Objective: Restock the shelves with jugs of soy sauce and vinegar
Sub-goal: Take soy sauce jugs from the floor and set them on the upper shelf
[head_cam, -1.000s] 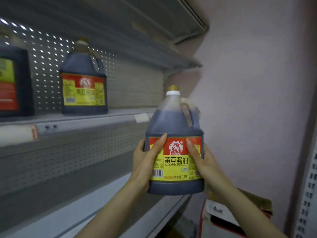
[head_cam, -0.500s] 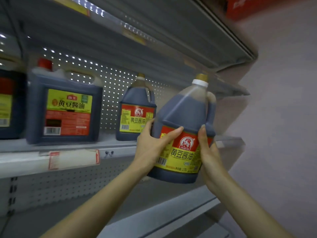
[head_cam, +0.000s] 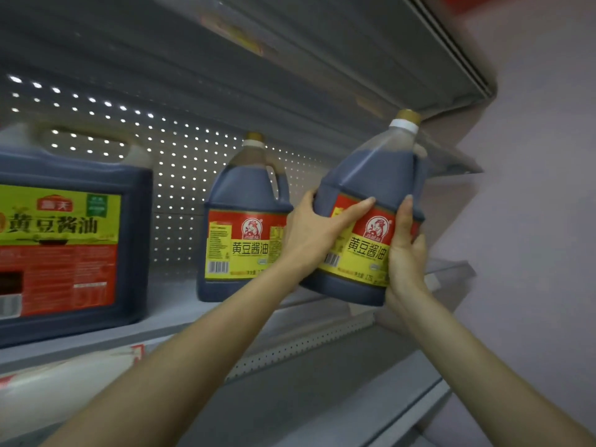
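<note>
Hands: the left hand (head_cam: 309,233) and the right hand (head_cam: 404,262) are set apart, each clamped on one side of the same soy sauce jug (head_cam: 371,175), thumbs laid across its front label.
Where the jug is: raised in front of the upper shelf (head_cam: 167,304), just right of a matching jug (head_cam: 245,227) standing there. Its base hangs above the shelf's front edge; whether it touches the shelf cannot be told.
Which way it points: the long axis runs from base to gold cap (head_cam: 408,119) and is tilted, the cap leaning up and to the right, the base swung down and left. The red and yellow label faces the person; the handle sits on the right side.
Already stocked: the matching jug and a larger dark jug (head_cam: 64,240) farther left both stand upright, labels out.
Progress: this jug appears partway placed, lifted to shelf height but not yet set down.
Left to do: probably level it and stand it in the open space between the matching jug and the wall (head_cam: 532,221). No vinegar is recognisable in view.
</note>
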Action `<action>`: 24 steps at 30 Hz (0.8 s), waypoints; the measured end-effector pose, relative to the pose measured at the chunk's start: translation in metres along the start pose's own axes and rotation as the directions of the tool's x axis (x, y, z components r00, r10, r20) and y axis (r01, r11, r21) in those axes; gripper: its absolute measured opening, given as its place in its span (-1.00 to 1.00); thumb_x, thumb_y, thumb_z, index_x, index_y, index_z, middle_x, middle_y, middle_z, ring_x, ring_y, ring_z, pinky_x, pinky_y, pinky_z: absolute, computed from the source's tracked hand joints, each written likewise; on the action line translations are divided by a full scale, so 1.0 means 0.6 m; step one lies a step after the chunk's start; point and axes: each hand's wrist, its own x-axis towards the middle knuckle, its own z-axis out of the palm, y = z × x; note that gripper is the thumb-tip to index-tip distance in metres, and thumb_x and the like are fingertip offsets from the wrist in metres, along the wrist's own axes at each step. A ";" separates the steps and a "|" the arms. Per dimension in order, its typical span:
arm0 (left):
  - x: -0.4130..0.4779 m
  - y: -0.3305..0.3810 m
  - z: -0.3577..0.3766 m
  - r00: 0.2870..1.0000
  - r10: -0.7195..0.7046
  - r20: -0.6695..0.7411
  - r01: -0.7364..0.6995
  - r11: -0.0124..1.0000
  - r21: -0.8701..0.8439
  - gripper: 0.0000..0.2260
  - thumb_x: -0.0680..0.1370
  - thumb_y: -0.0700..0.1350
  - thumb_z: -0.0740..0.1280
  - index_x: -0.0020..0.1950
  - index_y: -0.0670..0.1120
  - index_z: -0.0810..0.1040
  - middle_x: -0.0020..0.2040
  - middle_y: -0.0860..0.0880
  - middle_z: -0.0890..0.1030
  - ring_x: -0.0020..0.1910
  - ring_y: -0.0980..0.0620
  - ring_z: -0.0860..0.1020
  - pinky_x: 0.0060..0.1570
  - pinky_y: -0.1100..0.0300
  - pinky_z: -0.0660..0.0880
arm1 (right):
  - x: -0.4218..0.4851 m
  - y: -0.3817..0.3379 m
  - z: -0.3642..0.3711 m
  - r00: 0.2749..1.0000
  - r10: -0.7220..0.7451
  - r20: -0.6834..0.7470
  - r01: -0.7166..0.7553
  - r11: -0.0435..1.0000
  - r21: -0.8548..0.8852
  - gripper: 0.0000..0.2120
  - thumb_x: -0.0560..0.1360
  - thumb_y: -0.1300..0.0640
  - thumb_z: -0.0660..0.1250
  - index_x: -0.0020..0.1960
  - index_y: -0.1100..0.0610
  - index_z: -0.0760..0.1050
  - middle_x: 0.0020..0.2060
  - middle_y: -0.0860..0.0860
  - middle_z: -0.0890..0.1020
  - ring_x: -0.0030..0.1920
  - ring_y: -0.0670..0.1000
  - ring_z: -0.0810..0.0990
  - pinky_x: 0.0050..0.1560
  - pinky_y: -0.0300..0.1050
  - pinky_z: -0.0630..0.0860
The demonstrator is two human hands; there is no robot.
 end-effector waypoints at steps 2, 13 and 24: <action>0.025 -0.018 0.017 0.999 -0.043 -0.003 0.043 0.998 -0.048 -0.43 0.26 0.30 0.47 0.14 0.08 0.42 -0.03 0.12 0.63 -0.09 0.14 0.63 -0.02 0.13 0.57 | 0.034 0.010 0.000 1.000 -0.006 0.001 0.006 0.998 -0.059 -0.36 0.25 -0.39 0.27 0.12 0.05 0.48 -0.07 0.01 0.69 -0.17 -0.06 0.69 -0.17 -0.15 0.63; 0.111 -0.129 0.059 0.982 -0.188 0.011 0.187 0.971 -0.145 -0.34 0.39 0.23 0.43 0.37 0.01 0.27 0.18 -0.02 0.58 0.08 -0.03 0.61 0.13 -0.08 0.55 | 0.172 0.099 0.016 0.989 0.011 0.150 0.026 0.970 -0.244 -0.67 0.47 -0.26 0.23 -0.03 -0.01 0.46 -0.22 -0.04 0.66 -0.27 -0.11 0.65 -0.27 -0.25 0.58; 0.146 -0.174 0.050 0.946 -0.321 -0.050 0.318 0.946 -0.065 -0.21 0.38 0.26 0.42 0.46 -0.06 0.19 0.28 -0.11 0.52 0.21 -0.15 0.54 0.22 -0.13 0.47 | 0.217 0.169 0.043 0.969 0.077 0.236 -0.010 0.962 -0.273 -0.61 0.49 -0.27 0.23 0.02 0.06 0.48 -0.14 0.03 0.68 -0.23 -0.07 0.68 -0.22 -0.24 0.59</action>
